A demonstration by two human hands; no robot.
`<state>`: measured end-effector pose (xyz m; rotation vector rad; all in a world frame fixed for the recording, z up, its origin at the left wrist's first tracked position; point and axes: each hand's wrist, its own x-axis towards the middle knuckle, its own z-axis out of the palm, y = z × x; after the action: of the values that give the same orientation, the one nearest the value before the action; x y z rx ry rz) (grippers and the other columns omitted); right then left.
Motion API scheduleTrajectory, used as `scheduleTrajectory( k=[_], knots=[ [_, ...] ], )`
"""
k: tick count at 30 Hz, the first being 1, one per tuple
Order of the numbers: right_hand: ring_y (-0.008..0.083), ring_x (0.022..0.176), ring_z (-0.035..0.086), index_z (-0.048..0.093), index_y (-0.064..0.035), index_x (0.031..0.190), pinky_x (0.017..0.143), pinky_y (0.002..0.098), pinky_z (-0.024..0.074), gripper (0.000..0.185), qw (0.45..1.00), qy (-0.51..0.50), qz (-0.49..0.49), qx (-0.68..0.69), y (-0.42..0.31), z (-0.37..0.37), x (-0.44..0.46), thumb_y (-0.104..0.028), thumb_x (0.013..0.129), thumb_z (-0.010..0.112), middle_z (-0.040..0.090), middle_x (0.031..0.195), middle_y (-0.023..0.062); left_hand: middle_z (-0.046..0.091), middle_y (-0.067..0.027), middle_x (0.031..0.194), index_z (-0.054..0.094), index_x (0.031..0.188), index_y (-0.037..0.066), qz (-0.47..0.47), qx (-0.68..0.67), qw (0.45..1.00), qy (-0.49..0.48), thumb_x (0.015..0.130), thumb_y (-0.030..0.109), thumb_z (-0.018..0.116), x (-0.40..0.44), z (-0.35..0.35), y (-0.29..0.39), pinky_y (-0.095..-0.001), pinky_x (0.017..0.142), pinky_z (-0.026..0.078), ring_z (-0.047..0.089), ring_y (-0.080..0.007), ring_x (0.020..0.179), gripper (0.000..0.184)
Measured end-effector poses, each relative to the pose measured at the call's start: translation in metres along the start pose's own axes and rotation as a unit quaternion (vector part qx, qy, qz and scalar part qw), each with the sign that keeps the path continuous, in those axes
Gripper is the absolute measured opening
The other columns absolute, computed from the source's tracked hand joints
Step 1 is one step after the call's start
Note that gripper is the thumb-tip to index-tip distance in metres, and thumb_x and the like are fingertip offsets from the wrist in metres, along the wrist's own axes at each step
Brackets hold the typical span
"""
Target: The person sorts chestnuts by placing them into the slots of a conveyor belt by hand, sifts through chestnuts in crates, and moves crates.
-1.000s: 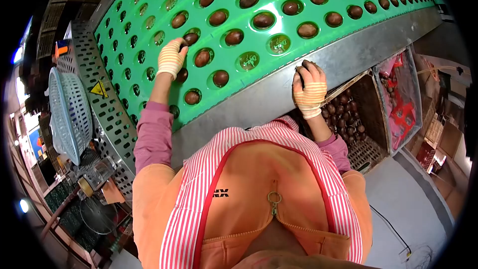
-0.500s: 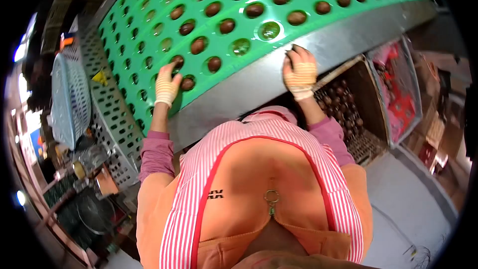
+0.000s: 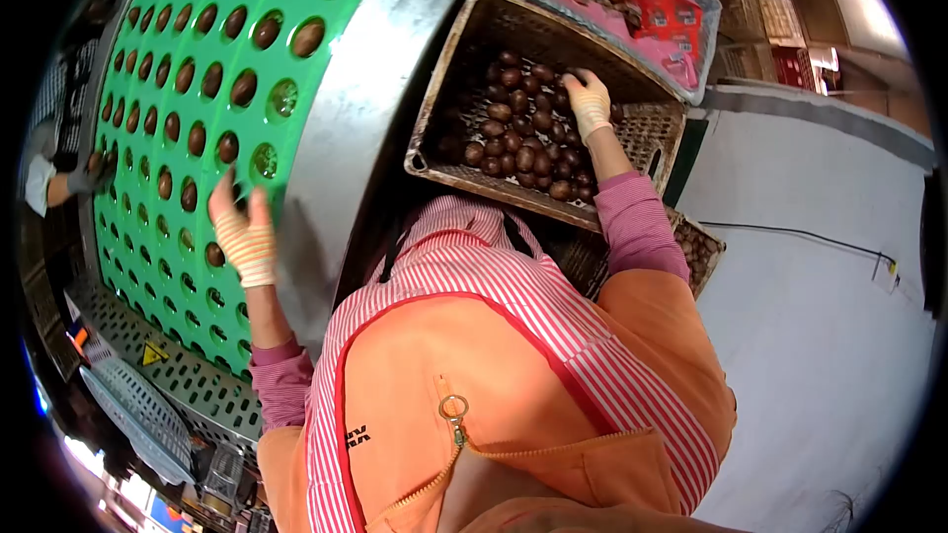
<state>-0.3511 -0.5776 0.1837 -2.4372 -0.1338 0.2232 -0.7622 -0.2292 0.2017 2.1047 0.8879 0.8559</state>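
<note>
My left hand (image 3: 244, 235), in a striped glove with the fingertips out, hovers over the near edge of the green holed conveyor belt (image 3: 265, 128). Its fingers and thumb are spread and hold nothing that I can see. Brown egg-shaped fruits (image 3: 244, 89), resembling passion fruit, sit in many of the belt's holes. My right hand (image 3: 590, 104), gloved alike, is inside a worn plastic crate (image 3: 647, 128) at its right side, above loose brown fruits (image 3: 523, 123). Its fingers reach down and left, loosely bent; the fingertips are partly hidden among the fruits.
A metal ledge (image 3: 360, 69) separates belt and crate. Behind the crate stands a grey bin (image 3: 703, 49) lined with pink and red plastic. Another person's dark-gloved hand (image 3: 84, 178) is at the belt's far side. A blue basket (image 3: 138, 419) stands lower left.
The view has turned right towards the crate. My right hand has left the metal ledge and gone into the crate. My left hand has lifted from the fruits on the belt.
</note>
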Motion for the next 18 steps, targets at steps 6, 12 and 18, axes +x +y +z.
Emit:
scheduleTrajectory(
  k=[6,12,18],
  knots=[
    [0.0316,0.139,0.032,0.031,-0.0041,0.149,0.112,0.0422,0.0274,0.083,0.931,-0.069,0.264,0.242,0.094,0.0,0.009,-0.053,0.088,0.058,0.033,0.152,0.0161,0.038,-0.0141,0.146,0.032,0.147,0.008,-0.221,-0.385,0.813,-0.377,0.097,0.037,0.053,0.041,0.159,0.183,-0.0407,0.101,0.042,0.049,-0.0274,0.125,0.061],
    [0.0336,0.139,0.035,0.035,-0.0112,0.148,0.111,0.0393,0.029,0.078,0.967,-0.112,0.191,0.123,0.111,0.015,0.052,-0.059,0.089,0.049,0.036,0.151,0.0171,0.046,-0.0233,0.141,0.037,0.145,0.01,-0.205,-0.073,0.897,-0.384,0.096,0.054,0.042,0.056,0.379,0.126,-0.041,0.11,0.033,0.043,-0.0365,0.131,0.066],
    [0.0344,0.142,0.027,0.028,-0.0158,0.151,0.112,0.0495,0.0293,0.077,0.936,-0.171,0.27,0.148,0.087,0.009,0.047,-0.057,0.09,0.051,0.026,0.156,0.0145,0.038,-0.0239,0.146,0.034,0.147,0.01,-0.154,0.074,0.906,-0.388,0.093,0.064,0.034,0.044,0.439,0.092,-0.0443,0.113,0.027,0.033,-0.0393,0.137,0.076]
  ],
)
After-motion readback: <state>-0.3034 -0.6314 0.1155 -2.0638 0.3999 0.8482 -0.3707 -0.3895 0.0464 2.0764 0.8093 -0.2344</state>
